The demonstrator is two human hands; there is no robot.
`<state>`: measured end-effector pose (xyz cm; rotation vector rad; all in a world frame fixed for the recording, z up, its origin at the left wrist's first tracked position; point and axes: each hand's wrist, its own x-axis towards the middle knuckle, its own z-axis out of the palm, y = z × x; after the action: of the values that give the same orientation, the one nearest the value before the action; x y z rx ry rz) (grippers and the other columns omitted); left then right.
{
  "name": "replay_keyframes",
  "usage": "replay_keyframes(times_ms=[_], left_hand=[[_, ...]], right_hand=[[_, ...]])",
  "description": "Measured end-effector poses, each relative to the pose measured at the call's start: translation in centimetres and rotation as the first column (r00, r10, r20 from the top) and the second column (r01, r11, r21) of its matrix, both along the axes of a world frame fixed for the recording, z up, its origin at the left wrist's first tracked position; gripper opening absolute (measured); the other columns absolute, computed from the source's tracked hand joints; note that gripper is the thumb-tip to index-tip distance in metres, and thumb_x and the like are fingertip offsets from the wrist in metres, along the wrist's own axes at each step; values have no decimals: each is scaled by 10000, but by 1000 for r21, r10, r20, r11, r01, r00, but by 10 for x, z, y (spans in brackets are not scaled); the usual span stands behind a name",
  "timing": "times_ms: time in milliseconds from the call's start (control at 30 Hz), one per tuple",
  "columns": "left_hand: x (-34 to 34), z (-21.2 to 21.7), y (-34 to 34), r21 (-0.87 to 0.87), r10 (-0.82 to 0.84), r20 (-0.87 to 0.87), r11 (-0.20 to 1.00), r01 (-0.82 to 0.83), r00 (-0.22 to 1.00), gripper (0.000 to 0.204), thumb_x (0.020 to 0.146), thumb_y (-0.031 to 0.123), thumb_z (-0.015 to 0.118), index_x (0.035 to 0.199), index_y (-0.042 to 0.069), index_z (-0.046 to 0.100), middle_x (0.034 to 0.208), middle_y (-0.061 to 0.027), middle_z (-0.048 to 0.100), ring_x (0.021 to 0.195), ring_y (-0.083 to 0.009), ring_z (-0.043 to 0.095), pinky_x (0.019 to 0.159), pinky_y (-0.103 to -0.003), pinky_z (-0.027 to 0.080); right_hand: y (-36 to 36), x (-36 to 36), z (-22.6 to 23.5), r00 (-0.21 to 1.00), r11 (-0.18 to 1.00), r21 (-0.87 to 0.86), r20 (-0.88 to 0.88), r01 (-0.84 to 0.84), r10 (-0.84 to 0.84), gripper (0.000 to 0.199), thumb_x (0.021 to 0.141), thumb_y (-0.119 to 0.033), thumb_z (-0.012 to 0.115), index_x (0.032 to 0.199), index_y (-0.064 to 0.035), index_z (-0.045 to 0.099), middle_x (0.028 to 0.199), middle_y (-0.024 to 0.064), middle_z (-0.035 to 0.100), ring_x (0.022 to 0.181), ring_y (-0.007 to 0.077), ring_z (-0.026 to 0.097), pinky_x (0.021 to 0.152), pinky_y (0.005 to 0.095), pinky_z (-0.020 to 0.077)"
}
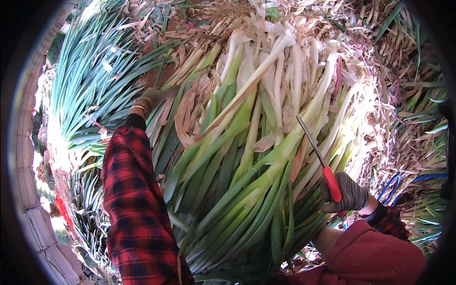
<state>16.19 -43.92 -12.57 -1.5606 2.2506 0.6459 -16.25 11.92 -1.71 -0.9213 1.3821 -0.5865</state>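
Note:
A large heap of long green onions (247, 156) fills the middle, with white stalks and roots at the far end and green leaves toward me. My left hand (154, 98), in a glove, reaches to the heap's left side among leaves and dry husks. Its fingers are partly blurred, and I cannot make out whether they grip a stalk. Over the right part of the heap, my gloved right hand (349, 192) is closed around the red handle of a tool with a long, slim, slightly curved metal blade (311, 139). The blade points away and to the left, above the stalks.
Cleaned-looking green onions (90, 90) lie piled at the far left. Dry husks and roots (380, 109) cover the ground on the right, beside a blue cord (392, 185). Red cloth (375, 254) and bare skin show at the lower right. A pale ribbed edge (28, 156) runs along the left.

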Motion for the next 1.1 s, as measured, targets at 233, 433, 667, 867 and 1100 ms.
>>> replay_keyframes(times_ms=[233, 433, 667, 867, 1100], left_hand=[[-27, 43, 56, 31, -104, -44, 994, 106, 994, 736, 709, 598, 728, 1033, -63, 697, 972, -179, 713, 935, -278, 662, 842, -371, 500], [-44, 115, 122, 119, -176, -60, 976, 182, 982, 615, 742, 464, 748, 1101, -31, 683, 990, -138, 718, 909, -240, 676, 853, -354, 520], [-10, 250, 195, 360, 143, -365, 933, -3, 920, 349, 828, 212, 721, 1076, -30, 675, 966, -105, 709, 854, -167, 682, 792, -321, 557], [-4, 286, 242, 571, 455, -555, 817, -79, 696, 453, 801, 191, 617, 1191, -34, 574, 929, -83, 653, 782, -220, 669, 718, -337, 572], [-25, 216, 315, 771, 627, -512, 637, -7, 587, 568, 755, 194, 659, 1271, -19, 555, 900, -162, 667, 778, -294, 692, 691, -397, 602]], right_hand=[[7, -4, -8, 999, 999, -23, -21, -43, 43, 426, 613, -326, 868, 687, -50, 552, 624, 24, 544, 570, 161, 520, 546, 308, 416], [25, 5, -20, 999, 985, -168, -38, -37, 31, 509, 677, -431, 863, 664, -31, 548, 569, 87, 520, 521, 228, 530, 533, 382, 410], [27, 25, -22, 998, 971, -231, -21, -63, 60, 523, 665, -446, 863, 720, -19, 565, 614, 95, 552, 573, 223, 564, 574, 368, 440], [37, 24, -10, 997, 969, -244, 74, 49, -31, 397, 656, -302, 885, 716, -40, 593, 652, 34, 577, 627, 151, 555, 610, 325, 448], [50, 3, -5, 958, 939, -250, 224, 235, -180, 381, 663, -297, 864, 706, -34, 592, 647, 22, 555, 626, 129, 534, 595, 310, 431]])
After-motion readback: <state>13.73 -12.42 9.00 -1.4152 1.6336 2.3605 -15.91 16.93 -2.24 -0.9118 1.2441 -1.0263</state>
